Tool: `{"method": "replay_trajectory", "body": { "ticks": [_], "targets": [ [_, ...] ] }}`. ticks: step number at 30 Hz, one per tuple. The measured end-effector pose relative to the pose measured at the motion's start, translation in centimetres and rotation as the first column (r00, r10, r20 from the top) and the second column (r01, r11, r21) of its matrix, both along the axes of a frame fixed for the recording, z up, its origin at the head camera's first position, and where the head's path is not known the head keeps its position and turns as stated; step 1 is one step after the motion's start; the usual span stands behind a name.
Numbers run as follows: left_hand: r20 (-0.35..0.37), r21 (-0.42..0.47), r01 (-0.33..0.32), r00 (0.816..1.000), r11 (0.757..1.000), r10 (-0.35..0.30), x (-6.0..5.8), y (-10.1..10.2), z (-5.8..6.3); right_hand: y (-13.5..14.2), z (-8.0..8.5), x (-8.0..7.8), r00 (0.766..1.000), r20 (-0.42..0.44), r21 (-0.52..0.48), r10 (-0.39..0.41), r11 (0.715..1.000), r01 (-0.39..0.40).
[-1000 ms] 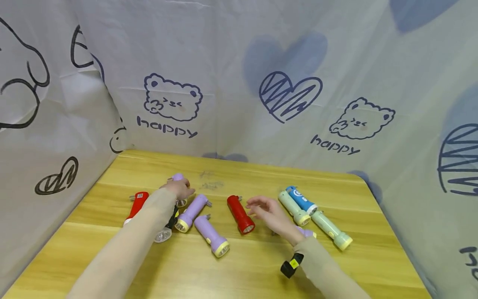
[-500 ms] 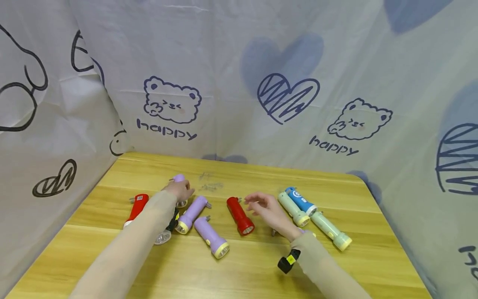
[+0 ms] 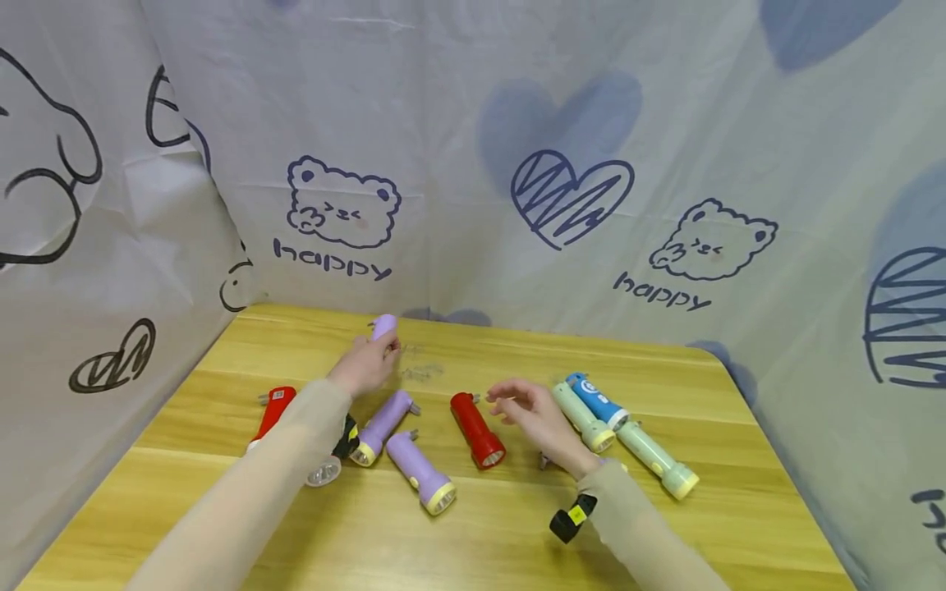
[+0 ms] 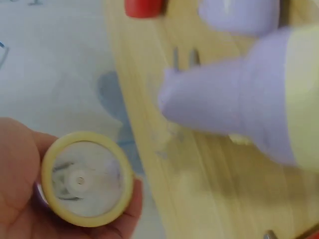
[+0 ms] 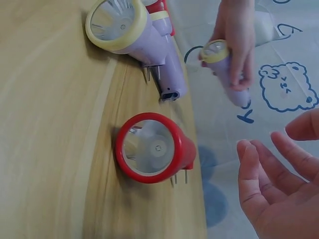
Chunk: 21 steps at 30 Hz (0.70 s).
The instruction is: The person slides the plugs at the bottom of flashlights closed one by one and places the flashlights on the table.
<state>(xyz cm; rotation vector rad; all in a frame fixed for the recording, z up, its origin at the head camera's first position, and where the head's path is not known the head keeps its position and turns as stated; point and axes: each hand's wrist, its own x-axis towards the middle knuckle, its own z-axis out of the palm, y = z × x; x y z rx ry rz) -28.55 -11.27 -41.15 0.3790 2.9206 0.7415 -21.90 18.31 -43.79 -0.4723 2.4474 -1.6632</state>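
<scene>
From the wooden table [image 3: 488, 546], by the left hand [image 3: 366, 365], a purple flashlight [image 3: 384, 326] has been lifted.
By curled fingers it is held at the table's eleven o'clock, separated from the rest; the right hand [image 3: 537, 420] is loosely bent, nothing gripped, at the red flashlight's [image 3: 476, 431] three o'clock.

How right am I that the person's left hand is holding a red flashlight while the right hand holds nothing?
Not quite: the colour is wrong. The head view shows a purple flashlight in the left hand, not a red one. The right hand does hold nothing.
</scene>
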Motion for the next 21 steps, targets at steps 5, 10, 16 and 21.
{"method": "replay_trajectory", "body": {
  "ticks": [5, 10, 16, 21],
  "targets": [
    [-0.071, 0.101, 0.078, 0.995, 0.992, -0.071, 1.8, 1.0, 0.3, 0.0, -0.4, 0.0, 1.000, 0.017, -0.032, -0.022, 0.999, 0.022],
    [-0.067, 0.322, 0.141, 0.990, 0.936, -0.126, 3.2, 1.7, 0.1, -0.4, -0.1, 0.1, 0.996, 0.063, -0.163, -0.065, 0.984, 0.074],
    [0.030, 0.568, 0.057, 0.995, 0.821, -0.090, 4.8, 2.9, -0.5, -1.0, 0.2, 0.1, 0.986, 0.044, -0.248, -0.164, 0.954, 0.170],
    [0.034, 0.571, 0.029, 0.998, 0.820, -0.059, 6.0, 3.5, -0.6, -2.1, 0.5, 0.0, 0.976, -0.023, -0.311, -0.215, 0.930, 0.197]
  ]
}}
